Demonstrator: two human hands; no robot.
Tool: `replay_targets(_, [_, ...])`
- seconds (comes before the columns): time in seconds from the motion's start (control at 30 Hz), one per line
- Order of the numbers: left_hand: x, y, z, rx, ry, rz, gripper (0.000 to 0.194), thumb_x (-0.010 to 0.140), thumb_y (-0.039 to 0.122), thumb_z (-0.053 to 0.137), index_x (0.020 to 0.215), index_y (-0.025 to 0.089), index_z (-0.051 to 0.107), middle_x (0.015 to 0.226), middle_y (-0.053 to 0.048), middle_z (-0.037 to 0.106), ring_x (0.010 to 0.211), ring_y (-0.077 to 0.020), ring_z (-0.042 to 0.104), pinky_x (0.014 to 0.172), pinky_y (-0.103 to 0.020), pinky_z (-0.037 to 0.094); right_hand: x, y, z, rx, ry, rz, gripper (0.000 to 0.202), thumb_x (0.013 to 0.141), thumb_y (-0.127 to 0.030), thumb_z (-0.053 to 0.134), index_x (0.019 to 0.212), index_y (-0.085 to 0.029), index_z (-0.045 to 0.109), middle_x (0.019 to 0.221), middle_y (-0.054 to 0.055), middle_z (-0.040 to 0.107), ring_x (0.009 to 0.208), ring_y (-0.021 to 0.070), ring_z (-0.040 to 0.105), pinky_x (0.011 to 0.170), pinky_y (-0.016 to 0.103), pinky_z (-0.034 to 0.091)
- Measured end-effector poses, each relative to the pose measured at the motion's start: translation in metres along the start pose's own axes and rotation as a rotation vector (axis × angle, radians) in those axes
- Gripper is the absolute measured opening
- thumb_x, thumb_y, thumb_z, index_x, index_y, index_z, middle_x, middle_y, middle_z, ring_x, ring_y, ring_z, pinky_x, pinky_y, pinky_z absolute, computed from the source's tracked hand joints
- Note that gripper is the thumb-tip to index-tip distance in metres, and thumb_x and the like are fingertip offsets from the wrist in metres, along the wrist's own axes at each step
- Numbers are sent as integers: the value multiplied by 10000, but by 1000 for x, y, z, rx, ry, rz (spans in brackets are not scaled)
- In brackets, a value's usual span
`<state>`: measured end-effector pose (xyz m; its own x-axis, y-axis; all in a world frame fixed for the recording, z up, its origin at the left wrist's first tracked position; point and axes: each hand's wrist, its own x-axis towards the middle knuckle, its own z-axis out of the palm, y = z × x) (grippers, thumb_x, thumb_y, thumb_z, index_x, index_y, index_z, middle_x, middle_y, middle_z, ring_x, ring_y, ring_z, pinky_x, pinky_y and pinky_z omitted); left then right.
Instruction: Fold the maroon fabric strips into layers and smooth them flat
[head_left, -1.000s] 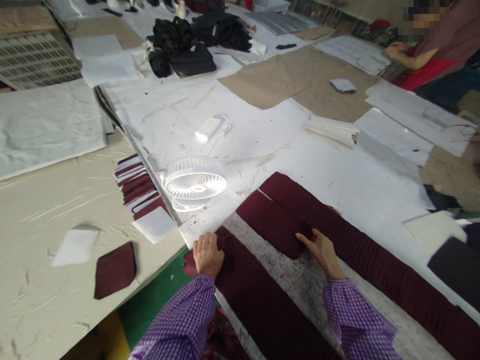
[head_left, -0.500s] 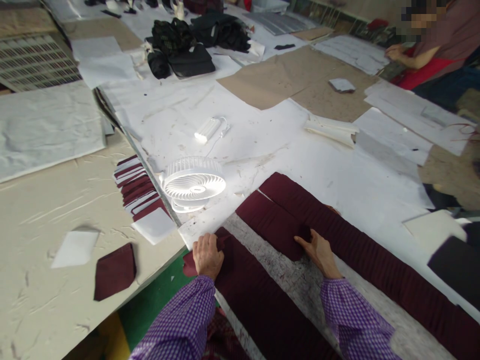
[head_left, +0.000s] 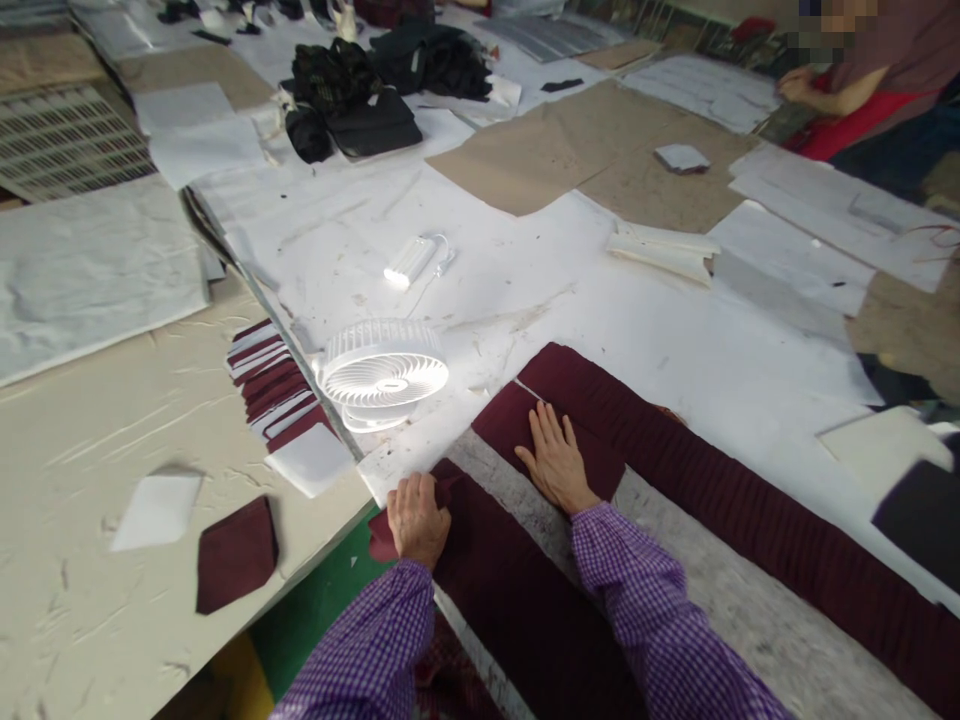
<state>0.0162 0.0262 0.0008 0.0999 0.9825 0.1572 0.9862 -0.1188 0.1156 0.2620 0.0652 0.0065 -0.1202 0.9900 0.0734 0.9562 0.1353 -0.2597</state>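
At the table's near corner, my left hand (head_left: pixel 418 520) has its fingers curled over the end of a near row of overlapping maroon fabric pieces (head_left: pixel 525 590), gripping a fabric piece there. My right hand (head_left: pixel 556 458) lies flat with fingers spread on a shorter group of maroon pieces (head_left: pixel 501 420). Beyond it runs a long row of overlapping maroon pieces (head_left: pixel 720 500), stretching toward the lower right. Grey mottled table surface (head_left: pixel 675 530) shows between the rows. Purple checked sleeves cover both forearms.
A white fan (head_left: pixel 386 375) and a white power bank (head_left: pixel 409 262) stand beyond my hands. Left, the cream table holds a fanned stack of maroon and white pieces (head_left: pixel 277 385) and one maroon piece (head_left: pixel 237 555). Black garments (head_left: pixel 375 120) lie far back. Another person (head_left: pixel 885 75) is at upper right.
My right hand has moved left from the near end of the short maroon group and now lies flat on top of it. My left hand stays at the near row's end.
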Motion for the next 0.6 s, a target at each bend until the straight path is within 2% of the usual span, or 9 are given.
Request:
replay_targets(0.1, [0, -1, 2, 9, -13, 1, 142, 685, 114, 520, 802, 188, 553, 772, -53, 580, 787, -247, 504, 736, -373, 347, 22, -16, 19, 14, -10, -34, 657, 950, -441, 397, 1430, 2, 326, 1532, 205, 254, 1435, 296, 172, 1163, 492, 104])
replay_targets(0.2, [-1, -1, 4, 26, -9, 10, 128, 704, 123, 517, 806, 189, 554, 772, -52, 580, 792, -247, 506, 740, -372, 344, 49, -35, 29, 31, 0, -36, 663, 960, -465, 359, 1442, -14, 303, 1546, 184, 228, 1443, 286, 141, 1165, 494, 89])
replay_targets(0.3, [-1, -1, 3, 44, 21, 30, 96, 734, 131, 506, 799, 186, 552, 754, -54, 574, 778, -248, 508, 720, -369, 338, 77, -54, 27, 42, 15, -30, 634, 958, -483, 356, 1425, -53, 354, 1529, 163, 290, 1435, 280, 181, 1162, 505, 101])
replay_targets(0.37, [0, -1, 3, 48, 43, 53, 79, 743, 132, 501, 781, 185, 546, 734, -54, 568, 763, -248, 507, 704, -367, 333, 87, -59, 18, 42, 22, -36, 600, 961, -494, 345, 1415, -104, 387, 1514, 116, 344, 1422, 241, 236, 1162, 450, 167])
replay_targets(0.43, [0, -2, 4, 47, 56, 75, 78, 741, 130, 502, 780, 182, 545, 728, -56, 567, 756, -250, 508, 694, -365, 331, 80, -54, 5, 32, 46, -17, 585, 973, -483, 310, 1442, -135, 346, 1536, 74, 306, 1430, 201, 215, 1161, 396, 198])
replay_targets(0.5, [1, -3, 6, 42, 54, 79, 90, 737, 129, 505, 799, 175, 551, 741, -59, 575, 765, -253, 512, 695, -365, 333, 53, -39, -5, 16, 82, 46, 591, 985, -458, 271, 1474, -126, 272, 1569, 68, 205, 1451, 198, 123, 1175, 411, 142])
replay_targets(0.6, [-1, -4, 10, 35, 28, 54, 111, 741, 139, 507, 834, 172, 559, 766, -60, 586, 792, -253, 520, 718, -365, 338, -3, -8, -10, 3, 85, 194, 625, 978, -443, 299, 1449, -34, 304, 1546, 178, 226, 1445, 281, 140, 1160, 513, 93])
